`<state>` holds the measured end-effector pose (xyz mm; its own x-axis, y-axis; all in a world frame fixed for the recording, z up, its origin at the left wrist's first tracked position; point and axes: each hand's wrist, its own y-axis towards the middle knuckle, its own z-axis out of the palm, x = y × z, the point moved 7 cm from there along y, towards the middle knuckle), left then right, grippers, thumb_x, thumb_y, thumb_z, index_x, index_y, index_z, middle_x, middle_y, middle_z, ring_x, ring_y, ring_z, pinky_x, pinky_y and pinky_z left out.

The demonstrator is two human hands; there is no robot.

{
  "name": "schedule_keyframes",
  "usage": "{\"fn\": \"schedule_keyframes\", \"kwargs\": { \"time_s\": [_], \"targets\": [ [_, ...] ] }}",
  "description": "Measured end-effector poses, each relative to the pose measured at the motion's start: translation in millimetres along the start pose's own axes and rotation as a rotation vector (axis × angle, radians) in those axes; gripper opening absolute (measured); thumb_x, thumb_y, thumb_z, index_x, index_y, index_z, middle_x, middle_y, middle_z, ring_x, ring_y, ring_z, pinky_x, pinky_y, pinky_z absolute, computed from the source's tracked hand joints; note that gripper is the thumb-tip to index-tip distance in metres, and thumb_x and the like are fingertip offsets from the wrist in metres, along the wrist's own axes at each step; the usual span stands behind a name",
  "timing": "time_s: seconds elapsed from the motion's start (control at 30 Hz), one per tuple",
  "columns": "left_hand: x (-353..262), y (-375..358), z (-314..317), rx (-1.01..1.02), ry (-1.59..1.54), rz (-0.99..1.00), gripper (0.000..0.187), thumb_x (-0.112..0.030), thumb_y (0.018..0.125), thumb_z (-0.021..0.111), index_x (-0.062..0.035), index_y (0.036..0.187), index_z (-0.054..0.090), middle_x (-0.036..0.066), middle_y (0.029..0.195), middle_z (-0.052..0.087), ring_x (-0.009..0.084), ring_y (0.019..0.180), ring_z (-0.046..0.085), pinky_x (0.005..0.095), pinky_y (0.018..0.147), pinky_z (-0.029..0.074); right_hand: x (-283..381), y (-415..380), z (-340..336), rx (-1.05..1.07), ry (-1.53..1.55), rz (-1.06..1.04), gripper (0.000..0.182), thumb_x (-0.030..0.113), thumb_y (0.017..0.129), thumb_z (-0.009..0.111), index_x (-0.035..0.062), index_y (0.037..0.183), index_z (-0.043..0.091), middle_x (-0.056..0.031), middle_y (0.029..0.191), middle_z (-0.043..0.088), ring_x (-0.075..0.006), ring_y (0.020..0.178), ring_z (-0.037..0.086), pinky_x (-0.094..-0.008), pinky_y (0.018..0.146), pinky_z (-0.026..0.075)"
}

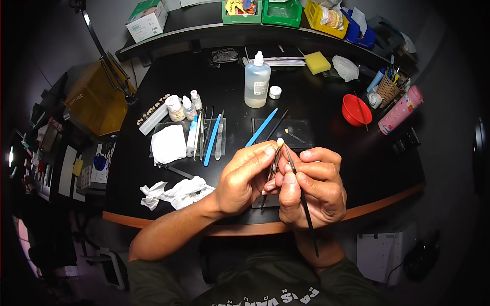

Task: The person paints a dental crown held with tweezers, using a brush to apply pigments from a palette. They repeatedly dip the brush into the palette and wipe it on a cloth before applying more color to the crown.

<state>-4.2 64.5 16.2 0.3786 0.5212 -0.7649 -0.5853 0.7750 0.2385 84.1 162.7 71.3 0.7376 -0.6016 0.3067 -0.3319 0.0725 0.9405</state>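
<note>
Near the front of the black table, my left hand [247,176] is closed round a thin dark holding tool [274,166], and a small whitish tooth-like piece [280,142] sits at its upper end. My right hand [316,186] pinches a slim black brush [304,204], whose tip is beside the small piece. Whether the tip touches it is hard to tell. The two hands are close together. Behind them, a dark slab [301,133] lies on the table, with a blue-handled tool [262,127] beside it.
A clear bottle [256,84] and a small white jar [275,92] stand behind the hands. Small bottles [175,108], several tools [213,140] and white tissues [186,193] are at left. A red bowl [356,110] and a pink flask [401,109] stand at right.
</note>
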Motion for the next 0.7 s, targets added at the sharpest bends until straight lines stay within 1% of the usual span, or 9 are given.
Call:
{"fn": "schedule_keyframes", "kwargs": {
  "time_s": [0.33,0.7],
  "targets": [
    [1.7,0.7,-2.4,0.030,-0.010,0.019,0.039,-0.026,0.112,0.038,0.0057,0.121,0.059,0.008,0.095,0.064,0.0087,0.077,0.053,0.0248,0.070,0.044,-0.5,0.5,0.8,-0.004,0.002,0.010,0.023,-0.002,0.087,0.078,0.0032,0.102,0.061,-0.0124,0.097,0.070,-0.0309,0.103,0.068,-0.0384,0.082,0.066],
    [1.3,-0.2,-3.6,-0.004,0.031,0.001,0.040,-0.027,0.112,0.039,0.0066,0.121,0.059,0.009,0.094,0.064,0.0096,0.077,0.053,0.0252,0.071,0.044,-0.9,-0.1,0.8,-0.005,0.004,0.013,0.023,-0.001,0.088,0.078,0.0030,0.102,0.060,-0.0123,0.096,0.069,-0.0308,0.102,0.068,-0.0393,0.083,0.067]
  ]
}}
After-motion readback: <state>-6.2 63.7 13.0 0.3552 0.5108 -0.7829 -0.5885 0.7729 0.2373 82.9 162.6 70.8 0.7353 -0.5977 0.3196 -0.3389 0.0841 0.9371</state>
